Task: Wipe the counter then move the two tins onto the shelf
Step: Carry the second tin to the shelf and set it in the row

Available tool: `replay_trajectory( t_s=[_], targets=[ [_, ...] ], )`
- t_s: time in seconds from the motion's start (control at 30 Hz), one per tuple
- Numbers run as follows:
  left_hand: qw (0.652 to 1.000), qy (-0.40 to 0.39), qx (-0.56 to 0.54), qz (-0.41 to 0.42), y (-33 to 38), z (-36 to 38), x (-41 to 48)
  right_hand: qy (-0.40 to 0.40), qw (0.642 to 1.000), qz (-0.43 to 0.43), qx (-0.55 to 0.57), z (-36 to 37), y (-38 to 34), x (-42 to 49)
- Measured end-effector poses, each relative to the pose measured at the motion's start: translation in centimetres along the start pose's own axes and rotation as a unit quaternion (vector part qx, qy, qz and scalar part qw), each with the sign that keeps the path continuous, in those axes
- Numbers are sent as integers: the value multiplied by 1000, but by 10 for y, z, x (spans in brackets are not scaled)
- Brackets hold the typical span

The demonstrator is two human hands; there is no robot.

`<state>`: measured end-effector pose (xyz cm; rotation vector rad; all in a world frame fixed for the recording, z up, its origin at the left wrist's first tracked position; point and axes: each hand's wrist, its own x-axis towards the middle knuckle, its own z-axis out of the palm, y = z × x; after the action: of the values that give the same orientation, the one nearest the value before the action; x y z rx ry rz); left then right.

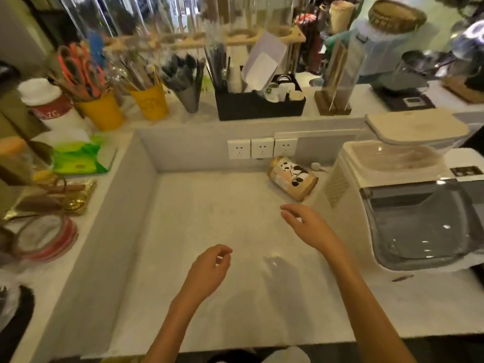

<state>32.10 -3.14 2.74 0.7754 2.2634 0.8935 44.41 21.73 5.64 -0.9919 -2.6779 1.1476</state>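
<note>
A gold tin with a panda picture lies on its side at the back right of the white marble counter, below the wall sockets. My right hand hovers a little in front of the tin, fingers loosely spread, holding nothing. My left hand hangs over the middle of the counter, fingers curled and empty. On the raised shelf to the far left stands a white and red tin. No cloth shows in either hand.
The shelf behind holds yellow cups of pens, a black organiser box and clear tubes. A white machine with a grey cover fills the right side. Green wipes pack and packets sit on the left ledge. Wall sockets are behind.
</note>
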Motion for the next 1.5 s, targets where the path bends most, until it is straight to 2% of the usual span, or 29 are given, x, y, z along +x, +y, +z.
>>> replay_trajectory(
  t_s=[0.2, 0.27, 0.4, 0.57, 0.67, 0.77, 0.9, 1.0, 1.13, 1.27, 1.4, 1.5],
  targets=[
    [998, -10, -58, -11, 61, 9, 148, 91, 991, 80, 51, -29, 3, 132],
    [996, -40, -78, -33, 80, 25, 190, 97, 988, 114, 26, -30, 11, 170],
    [982, -125, -125, -64, 104, 67, 265, 53, 989, 134, -35, -28, 40, 240],
    [923, -244, -266, -133, 111, 118, 315, -32, 983, 180, -7, -23, 79, 293],
    [913, -245, -281, -163, 104, 132, 327, -113, 968, 220, 50, -17, 91, 307],
    [909, -233, -305, -163, 96, 127, 324, -124, 959, 245, 69, -11, 90, 309],
    [903, -245, -291, -201, 79, 92, 297, -141, 941, 282, 124, -1, 69, 292],
    [914, -230, -284, -178, 58, 60, 251, -138, 928, 289, 192, 12, 37, 248],
    [920, -189, -306, -153, 28, 26, 168, -151, 921, 253, 255, 40, -6, 170],
    [922, -128, -328, -162, -6, 16, 65, -224, 916, 197, 269, 72, -31, 87],
    [895, -84, -397, -184, -37, 26, -49, -297, 906, 156, 258, 98, -32, 10],
    [848, -54, -480, -220, -44, 42, -122, -354, 872, 152, 300, 119, -26, -42]
  ],
)
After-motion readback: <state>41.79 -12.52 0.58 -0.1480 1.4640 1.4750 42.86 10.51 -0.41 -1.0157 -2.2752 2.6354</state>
